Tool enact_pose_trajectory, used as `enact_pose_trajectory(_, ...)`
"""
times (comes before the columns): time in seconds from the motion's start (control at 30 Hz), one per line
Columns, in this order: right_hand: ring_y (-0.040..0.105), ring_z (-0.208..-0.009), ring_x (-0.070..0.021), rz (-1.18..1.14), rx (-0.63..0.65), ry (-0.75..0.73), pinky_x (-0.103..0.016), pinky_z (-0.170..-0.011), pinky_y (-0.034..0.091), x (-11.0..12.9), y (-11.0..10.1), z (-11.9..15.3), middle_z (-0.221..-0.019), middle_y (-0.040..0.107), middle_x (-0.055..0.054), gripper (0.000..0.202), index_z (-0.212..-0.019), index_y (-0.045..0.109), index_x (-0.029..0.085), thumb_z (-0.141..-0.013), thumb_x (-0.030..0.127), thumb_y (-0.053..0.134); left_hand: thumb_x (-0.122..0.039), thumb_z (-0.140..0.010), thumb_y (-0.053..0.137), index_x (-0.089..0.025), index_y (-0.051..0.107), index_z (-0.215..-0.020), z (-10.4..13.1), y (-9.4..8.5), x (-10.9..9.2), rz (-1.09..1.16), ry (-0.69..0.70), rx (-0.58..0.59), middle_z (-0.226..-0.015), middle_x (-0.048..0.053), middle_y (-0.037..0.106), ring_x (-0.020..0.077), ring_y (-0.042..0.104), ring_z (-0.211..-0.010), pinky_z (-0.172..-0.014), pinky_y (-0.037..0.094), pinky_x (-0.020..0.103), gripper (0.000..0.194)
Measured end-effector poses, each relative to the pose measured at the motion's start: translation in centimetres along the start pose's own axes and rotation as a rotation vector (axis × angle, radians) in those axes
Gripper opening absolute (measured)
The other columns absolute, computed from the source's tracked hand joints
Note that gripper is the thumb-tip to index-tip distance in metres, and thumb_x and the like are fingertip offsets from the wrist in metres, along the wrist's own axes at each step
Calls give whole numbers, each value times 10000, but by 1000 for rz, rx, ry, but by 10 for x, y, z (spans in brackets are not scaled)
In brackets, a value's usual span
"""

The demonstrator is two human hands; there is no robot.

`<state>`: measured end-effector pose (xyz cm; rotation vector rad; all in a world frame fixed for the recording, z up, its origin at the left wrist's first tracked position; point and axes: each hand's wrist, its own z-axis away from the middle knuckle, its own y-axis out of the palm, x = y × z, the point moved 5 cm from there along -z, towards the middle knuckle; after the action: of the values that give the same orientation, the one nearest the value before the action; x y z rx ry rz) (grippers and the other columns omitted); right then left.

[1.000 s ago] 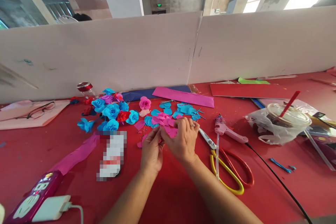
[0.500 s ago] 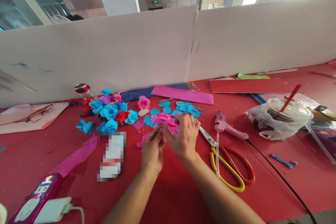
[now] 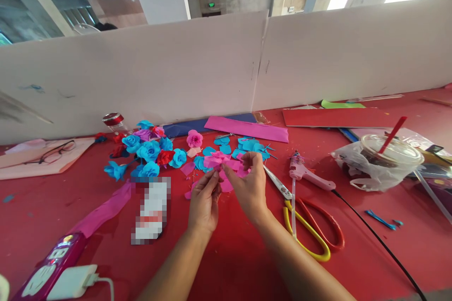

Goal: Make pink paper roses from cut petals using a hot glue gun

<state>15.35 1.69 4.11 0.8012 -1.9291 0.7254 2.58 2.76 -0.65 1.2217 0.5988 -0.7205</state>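
My left hand (image 3: 205, 202) is closed in a pinch, thumb against fingers, low over the red table. What sits between its fingertips is too small and hidden to make out. Facing it, my right hand (image 3: 250, 188) has its thumb stretched toward the left fingertips and its other fingers apart from the thumb, with nothing visible held. Just beyond both hands lie loose pink paper petals (image 3: 216, 160), partly covered by the fingers. Blue paper petals (image 3: 247, 143) are scattered behind them. A finished pink paper flower (image 3: 194, 138) stands a little farther left.
Scissors (image 3: 307, 225) and a pink glue gun (image 3: 310, 176) lie right of my hands, its cord running forward. A bagged lidded cup (image 3: 384, 155) stands farther right. Blue and red paper flowers (image 3: 148, 150), a power strip (image 3: 52, 263) and glasses (image 3: 52, 153) are left. A white partition (image 3: 158, 75) rises behind.
My right hand's fingers have lifted and opened away from its thumb, uncovering more pink petals. My left hand keeps its pinch in nearly the same place. The view has shifted slightly.
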Motion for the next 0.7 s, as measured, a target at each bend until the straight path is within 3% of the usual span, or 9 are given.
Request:
enact_pose_trajectory(0.13, 481, -815, -171, -87, 52, -10, -331, -747, 409, 3, 4, 3, -901, 502, -13, 318, -942, 433, 221, -695, 204, 632, -209, -602, 810, -171, 727, -776, -1, -3, 1, 7, -20, -7, -665, -18, 649, 36, 545, -557, -555, 433, 147, 197)
enact_pose_trajectory(0.23, 483, -858, -178, -126, 89, 11, -334, -768, 409, 4, 7, 5, -956, 504, -28, 368, -976, 436, 223, -693, 254, 670, -191, -610, 803, -167, 727, -797, -1, -2, 3, 26, -37, 12, -694, -13, 659, 39, 559, -574, -569, 446, 149, 204)
enact_pose_trajectory(0.4, 466, -800, -160, -213, 62, 80, -317, -737, 396, 0, 3, -1, -887, 491, -7, 314, -917, 451, 223, -704, 294, 671, -161, -586, 806, -157, 720, -757, 0, 1, 3, 48, -85, 7, -654, -7, 650, 52, 581, -568, -558, 469, 150, 191)
enact_pose_trajectory(0.53, 458, -765, -142, -355, 61, 183, -295, -712, 392, -5, 1, -2, -851, 490, 10, 231, -879, 463, 224, -693, 218, 600, -142, -576, 802, -159, 705, -726, -1, -3, 0, 75, -114, -53, -640, 0, 655, 62, 587, -550, -518, 473, 153, 179)
enact_pose_trajectory(0.7, 468, -718, -127, -455, 266, 374, -260, -655, 387, -8, 17, 9, -829, 532, 20, 226, -834, 526, 215, -654, 259, 654, -169, -581, 809, -158, 707, -742, -4, -5, 0, 78, -82, -13, -652, -6, 652, 53, 571, -553, -516, 455, 147, 192)
